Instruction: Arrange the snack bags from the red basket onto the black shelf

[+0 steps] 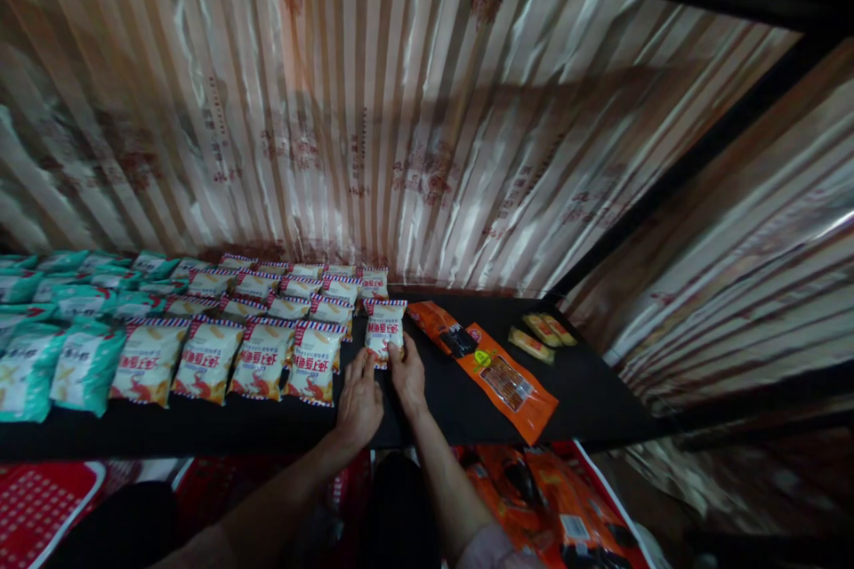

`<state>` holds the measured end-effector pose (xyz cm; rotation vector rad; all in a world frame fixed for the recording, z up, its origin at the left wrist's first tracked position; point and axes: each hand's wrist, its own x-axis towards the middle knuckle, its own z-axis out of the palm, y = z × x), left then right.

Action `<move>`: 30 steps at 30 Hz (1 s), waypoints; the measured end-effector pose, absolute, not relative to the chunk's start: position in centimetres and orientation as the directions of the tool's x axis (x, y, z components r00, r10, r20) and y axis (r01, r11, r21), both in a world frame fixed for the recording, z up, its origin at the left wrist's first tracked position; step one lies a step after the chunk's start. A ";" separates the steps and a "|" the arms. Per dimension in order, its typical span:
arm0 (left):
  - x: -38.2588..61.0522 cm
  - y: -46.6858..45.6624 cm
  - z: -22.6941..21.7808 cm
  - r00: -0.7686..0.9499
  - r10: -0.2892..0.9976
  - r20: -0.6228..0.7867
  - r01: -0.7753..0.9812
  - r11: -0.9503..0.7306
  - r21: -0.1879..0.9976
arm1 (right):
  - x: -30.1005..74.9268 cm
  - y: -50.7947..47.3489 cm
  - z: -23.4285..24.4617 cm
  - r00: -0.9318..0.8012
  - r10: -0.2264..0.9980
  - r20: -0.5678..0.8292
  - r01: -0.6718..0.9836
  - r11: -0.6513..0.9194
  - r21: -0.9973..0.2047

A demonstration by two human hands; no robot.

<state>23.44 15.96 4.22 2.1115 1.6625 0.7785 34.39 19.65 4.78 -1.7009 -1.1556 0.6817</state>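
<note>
A small white snack bag (385, 323) with red lettering and striped ends stands on the black shelf (427, 418), at the right end of similar bags. My right hand (408, 378) grips its lower right side, thumb on the front. At its lower left corner, the fingers of my left hand (360, 402) are closed against the bag, partly hiding its bottom edge. To the left, matching white bags (260, 357) stand in rows several deep, leaning back with their fronts toward me.
Teal snack bags (86, 364) fill the shelf's left end. An orange packet (497, 369) lies at right, near small yellow packs (543, 331). Below are a red basket (46, 498) and a crate of orange packets (553, 507). Striped sheeting (427, 107) hangs behind; a black beam crosses overhead.
</note>
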 end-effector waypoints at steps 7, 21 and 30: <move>23.2 17.5 4.2 0.137 0.948 0.287 0.744 -0.290 0.602 | 34.2 22.0 4.5 0.402 0.912 0.083 0.375 -0.082 -0.923; 23.0 18.7 4.2 0.145 0.953 0.265 0.763 -0.278 0.584 | 33.3 22.9 5.1 0.469 0.880 0.076 0.434 -0.155 -0.888; 22.8 19.2 3.5 0.146 0.953 0.264 0.750 -0.281 0.598 | 33.1 23.7 4.5 0.435 0.895 0.097 0.422 -0.108 -0.900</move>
